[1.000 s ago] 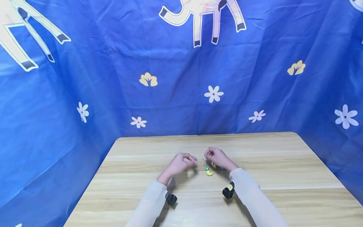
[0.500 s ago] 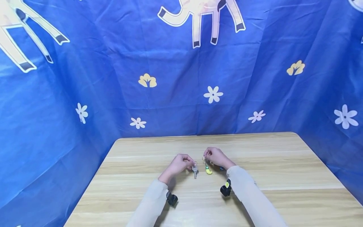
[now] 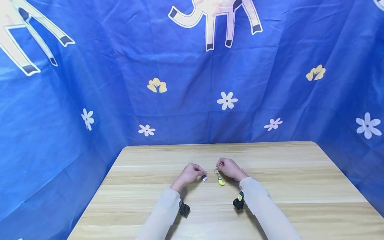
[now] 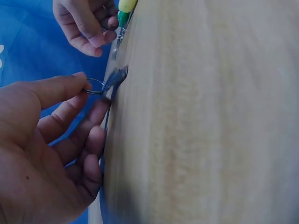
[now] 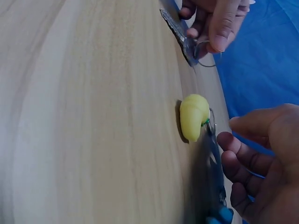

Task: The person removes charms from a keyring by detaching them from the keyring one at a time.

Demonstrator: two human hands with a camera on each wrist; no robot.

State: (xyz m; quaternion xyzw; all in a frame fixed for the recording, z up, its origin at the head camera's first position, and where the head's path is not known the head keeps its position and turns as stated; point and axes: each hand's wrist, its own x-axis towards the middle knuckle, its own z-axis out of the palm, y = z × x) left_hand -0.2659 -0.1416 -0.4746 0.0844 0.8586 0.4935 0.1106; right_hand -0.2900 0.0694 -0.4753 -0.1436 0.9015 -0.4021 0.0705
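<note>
My left hand (image 3: 189,173) pinches a thin metal key ring (image 4: 95,87) between thumb and forefinger. A silver key (image 3: 204,180) hangs from that ring, low over the wooden table, its tip pointing toward me. Just to the right, a yellow charm (image 5: 193,116) with a green end lies on the table, joined by a short chain to a ring (image 3: 216,171). Above this ring sits my right hand (image 3: 228,167), fingers loosely bent. In the right wrist view its thumb and fingertips stand a little apart from the charm's ring, with nothing visible between them.
A small blue item (image 5: 222,215) with metal parts lies by the right wrist, mostly hidden by it in the head view. The wooden table (image 3: 150,186) meets a blue patterned cloth (image 3: 180,110) behind and at both sides. Black wrist cameras (image 3: 184,209) hang under the sleeves.
The key has swung into view below my left fingers and now tilts toward the lower left. The charm's ring has dropped slightly below my right fingertips, which seem to have let it go.
</note>
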